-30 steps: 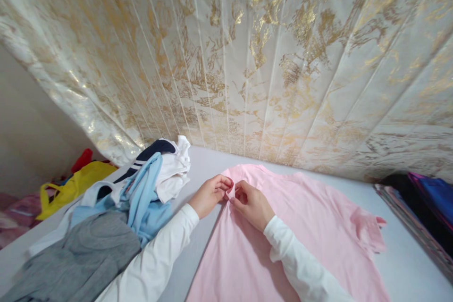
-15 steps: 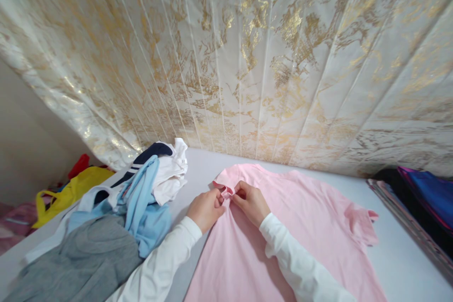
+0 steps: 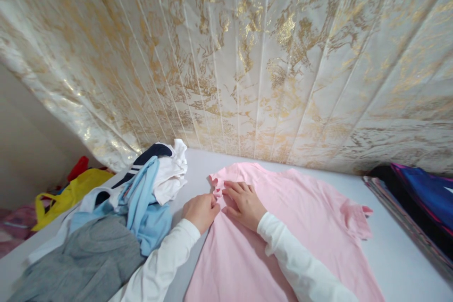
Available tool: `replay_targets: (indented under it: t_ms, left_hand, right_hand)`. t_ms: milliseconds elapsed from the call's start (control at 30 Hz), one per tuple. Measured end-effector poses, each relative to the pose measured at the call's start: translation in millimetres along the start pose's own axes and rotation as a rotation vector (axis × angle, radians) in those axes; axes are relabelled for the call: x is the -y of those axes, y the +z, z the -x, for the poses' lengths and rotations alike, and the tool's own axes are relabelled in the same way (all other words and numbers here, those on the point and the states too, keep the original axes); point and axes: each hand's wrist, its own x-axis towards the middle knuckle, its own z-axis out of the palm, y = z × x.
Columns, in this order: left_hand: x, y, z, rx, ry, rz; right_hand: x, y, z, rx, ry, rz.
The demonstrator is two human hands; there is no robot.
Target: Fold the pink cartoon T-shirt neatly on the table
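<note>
A pink T-shirt (image 3: 293, 217) lies spread on the pale table, its left sleeve edge gathered and ruffled. My left hand (image 3: 201, 212) is closed at that sleeve, pinching the shirt's edge between thumb and fingers. On the cloth just right of the ruffled edge rests my right hand (image 3: 244, 204), fingers stretched out and lying flat. The shirt's other sleeve (image 3: 357, 217) is laid out to the right with its cuff a little turned up.
Left of the shirt is a loose heap of clothes, with a grey garment (image 3: 85, 259), a light blue one (image 3: 141, 217) and a white one (image 3: 170, 172). Folded clothes (image 3: 417, 203) are stacked at the right. A yellow garment (image 3: 74, 193) lies beyond the table's left edge. A gold-patterned curtain (image 3: 240, 56) hangs behind.
My right hand has let go of its pinch on the sleeve edge and opened flat on the shirt. The left hand has shifted slightly left, still holding the cloth.
</note>
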Motion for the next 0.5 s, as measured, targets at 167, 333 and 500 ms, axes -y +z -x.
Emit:
replay_targets:
  t_ms: [167, 333, 500]
  left_hand:
    - [-3, 0, 24, -0.026, 0.031, -0.060]
    - [5, 0, 61, 0.056, 0.094, -0.025]
    - [21, 1, 98, 0.101, 0.106, 0.277]
  right_hand:
    - [10, 11, 4, -0.027, 0.008, 0.133]
    - [13, 12, 5, -0.018, 0.024, 0.187]
    - [14, 12, 5, -0.006, 0.045, 0.199]
